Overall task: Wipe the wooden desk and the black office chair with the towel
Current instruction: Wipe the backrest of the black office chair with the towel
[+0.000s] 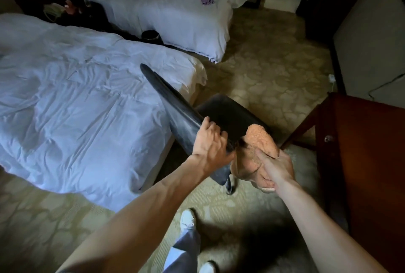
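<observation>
I work on the chair (175, 106) at centre, its back running toward 10 o'clock. The orange towel (260, 139) sits bunched at the seat's near edge, clutched in my right hand (276, 167). My left hand (210, 141) grips the back's top edge. I'd judge firm, long strokes best, bracing the back so it can't swivel. The black surface looks dusty grey. A white bed (76, 97) fills 9 o'clock. The desk (372, 141) stands at 3 o'clock on patterned carpet (263, 71).
</observation>
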### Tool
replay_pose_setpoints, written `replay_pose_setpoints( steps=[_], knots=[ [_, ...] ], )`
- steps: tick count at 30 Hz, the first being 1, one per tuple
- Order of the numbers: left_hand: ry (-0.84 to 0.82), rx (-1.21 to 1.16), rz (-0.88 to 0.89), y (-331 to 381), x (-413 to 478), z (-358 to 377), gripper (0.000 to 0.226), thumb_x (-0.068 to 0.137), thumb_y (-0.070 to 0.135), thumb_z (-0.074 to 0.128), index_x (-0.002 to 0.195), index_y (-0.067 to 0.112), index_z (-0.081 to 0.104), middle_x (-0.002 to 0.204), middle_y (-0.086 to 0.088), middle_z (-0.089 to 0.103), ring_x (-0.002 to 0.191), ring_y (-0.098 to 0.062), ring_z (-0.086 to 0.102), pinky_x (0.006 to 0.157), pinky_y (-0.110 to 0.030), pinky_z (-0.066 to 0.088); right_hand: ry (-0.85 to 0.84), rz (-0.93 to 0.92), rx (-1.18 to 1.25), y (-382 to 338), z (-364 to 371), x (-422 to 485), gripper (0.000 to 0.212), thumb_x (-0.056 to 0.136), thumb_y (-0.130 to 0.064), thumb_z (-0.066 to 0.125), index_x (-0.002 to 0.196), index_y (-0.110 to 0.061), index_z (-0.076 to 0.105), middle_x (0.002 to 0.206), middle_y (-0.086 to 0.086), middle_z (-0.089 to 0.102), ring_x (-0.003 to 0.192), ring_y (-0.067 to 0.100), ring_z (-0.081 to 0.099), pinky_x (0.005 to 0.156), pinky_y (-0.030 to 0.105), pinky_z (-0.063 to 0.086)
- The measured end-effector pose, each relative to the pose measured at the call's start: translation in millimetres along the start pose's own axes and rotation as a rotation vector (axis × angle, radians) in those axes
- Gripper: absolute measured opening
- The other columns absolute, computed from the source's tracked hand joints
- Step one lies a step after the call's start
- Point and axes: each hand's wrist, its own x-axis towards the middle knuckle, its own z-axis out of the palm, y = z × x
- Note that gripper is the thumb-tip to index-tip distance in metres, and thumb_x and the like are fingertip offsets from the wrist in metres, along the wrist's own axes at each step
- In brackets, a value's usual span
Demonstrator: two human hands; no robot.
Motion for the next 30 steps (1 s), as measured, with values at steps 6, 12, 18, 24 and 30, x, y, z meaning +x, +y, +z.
replay_pose_setpoints(
  steps=[6,12,18,24,30],
  knots=[
    [-0.041,-0.046,-0.039,68,-19,-25,0.071,0.097,0.068,0.03,0.132,0.015,0.061,0.128,-0.012,0.064,0.127,-0.03,0.05,0.121,-0.053,0.012,0.098,0.003,-0.035,26,-46,-13,0.04,0.09,-0.034,0.078,0.127,-0.023,0.068,0.122,0.004,0.071,0.118,0.029,0.064,0.105,0.049,0.052],
    [-0.126,-0.055,-0.115,111,-31,-46,0.068,0.102,0.061,0.029,0.141,0.011,0.054,0.138,-0.013,0.059,0.134,-0.03,0.047,0.122,-0.05,0.011,0.129,-0.005,-0.046,35,-61,-26,0.04,0.087,-0.04,0.079,0.122,-0.022,0.072,0.117,0.007,0.073,0.113,0.032,0.066,0.102,0.051,0.053],
    [-0.114,-0.291,-0.068,122,-32,-48,0.057,0.101,0.055,0.035,0.138,0.016,0.054,0.139,-0.013,0.059,0.135,-0.03,0.044,0.121,-0.046,0.015,0.145,-0.017,-0.036,38,-64,-34,0.04,0.079,-0.051,0.077,0.11,-0.028,0.074,0.104,0.005,0.075,0.102,0.032,0.07,0.096,0.054,0.057],
    [-0.012,-0.737,0.033,21,-13,-65,0.048,0.102,0.041,0.044,0.147,0.024,0.052,0.142,-0.008,0.061,0.135,-0.023,0.053,0.122,-0.037,0.018,0.313,-0.033,0.079,36,-62,-34,0.044,0.087,-0.043,0.076,0.124,-0.021,0.067,0.122,0.009,0.07,0.114,0.034,0.065,0.097,0.043,0.053],
    [0.111,-0.7,-0.262,-99,-11,-36,0.037,0.106,0.034,0.049,0.139,0.022,0.062,0.135,-0.009,0.066,0.124,-0.031,0.059,0.101,-0.036,0.042,0.475,-0.079,0.26,32,-26,-37,0.04,0.087,-0.031,0.073,0.122,-0.014,0.065,0.116,0.01,0.071,0.108,0.031,0.068,0.094,0.043,0.057]
  ],
)
